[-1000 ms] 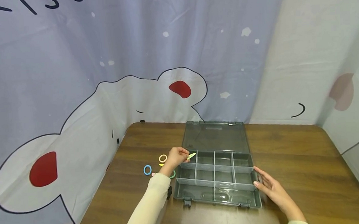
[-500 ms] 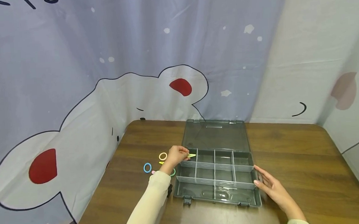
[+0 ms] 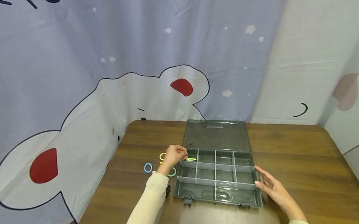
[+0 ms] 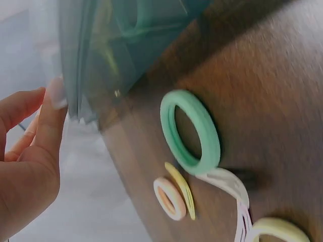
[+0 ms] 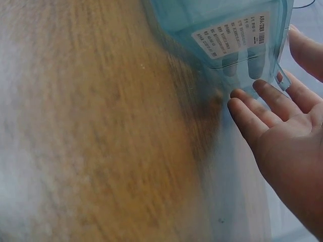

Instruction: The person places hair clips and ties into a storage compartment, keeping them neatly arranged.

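The green clip (image 3: 191,159) is in or just above the back left compartment (image 3: 193,153) of the box (image 3: 193,190), likely light, stiff, best pinched by one end. Whether the left hand (image 3: 174,155), fingers bent, holds it, I cannot tell; the right hand's (image 3: 275,191) near-straight fingers touch the box.

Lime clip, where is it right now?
In the head view, the lime clip is at the back-left compartment of the box, just right of the left hand; whether they touch is unclear.
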Demonstrator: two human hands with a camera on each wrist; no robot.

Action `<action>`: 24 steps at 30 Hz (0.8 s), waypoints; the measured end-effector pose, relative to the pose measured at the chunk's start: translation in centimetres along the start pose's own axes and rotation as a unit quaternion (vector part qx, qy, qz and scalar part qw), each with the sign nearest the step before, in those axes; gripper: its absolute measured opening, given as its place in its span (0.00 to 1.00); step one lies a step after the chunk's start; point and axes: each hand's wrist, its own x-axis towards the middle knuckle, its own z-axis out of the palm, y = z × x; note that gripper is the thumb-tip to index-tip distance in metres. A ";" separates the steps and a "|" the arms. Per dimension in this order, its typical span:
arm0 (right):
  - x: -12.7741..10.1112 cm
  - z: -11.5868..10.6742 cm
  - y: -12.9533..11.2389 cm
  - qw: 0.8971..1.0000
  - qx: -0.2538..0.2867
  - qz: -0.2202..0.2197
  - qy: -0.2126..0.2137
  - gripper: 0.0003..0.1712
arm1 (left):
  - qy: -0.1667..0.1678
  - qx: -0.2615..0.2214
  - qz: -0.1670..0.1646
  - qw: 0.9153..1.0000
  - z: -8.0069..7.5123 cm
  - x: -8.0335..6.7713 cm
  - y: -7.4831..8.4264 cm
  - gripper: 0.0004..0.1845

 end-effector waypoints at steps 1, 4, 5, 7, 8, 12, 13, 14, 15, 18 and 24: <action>0.0 0.0 0.0 1.000 0.000 0.000 0.000 0.36 | 0.001 -0.003 0.002 1.000 -0.3 0.0 0.0 0.09; 0.0 -0.1 0.0 1.000 -0.004 0.001 0.001 0.36 | 0.012 -0.017 -0.003 1.000 -1.2 -0.3 0.0 0.09; 0.0 -0.1 0.0 1.000 -0.008 0.002 0.003 0.36 | 0.018 -0.022 -0.005 1.000 -1.5 -0.4 -0.1 0.09; 0.0 -0.1 0.0 1.000 -0.012 0.002 0.003 0.35 | 0.028 -0.030 -0.002 0.999 -2.1 -0.6 -0.1 0.09; 0.0 -0.1 0.0 1.000 -0.013 0.002 0.004 0.35 | 0.033 -0.033 -0.001 0.999 -2.5 -0.7 -0.2 0.09; 0.0 0.0 0.1 1.000 -0.008 0.000 0.002 0.35 | 0.053 -0.040 0.003 0.998 -3.8 -1.5 -0.4 0.09; 0.0 0.0 0.1 1.000 -0.005 0.001 0.002 0.35 | 0.057 -0.042 0.000 0.997 -4.1 -1.6 -0.5 0.08; 0.0 0.0 0.0 1.000 -0.004 0.001 0.001 0.35 | 0.059 -0.042 -0.002 0.997 -4.5 -1.8 -0.6 0.08; 0.0 0.0 0.0 1.000 -0.003 0.001 0.001 0.36 | 0.062 -0.042 -0.004 0.997 -4.8 -2.0 -0.7 0.08; 0.1 0.0 0.0 1.000 -0.003 0.003 0.000 0.36 | 0.068 -0.036 -0.004 0.997 -5.5 -2.5 -1.3 0.09; 0.0 0.0 0.1 1.000 -0.013 0.017 -0.002 0.36 | 0.080 -0.020 0.005 0.997 -6.4 -3.4 -2.8 0.09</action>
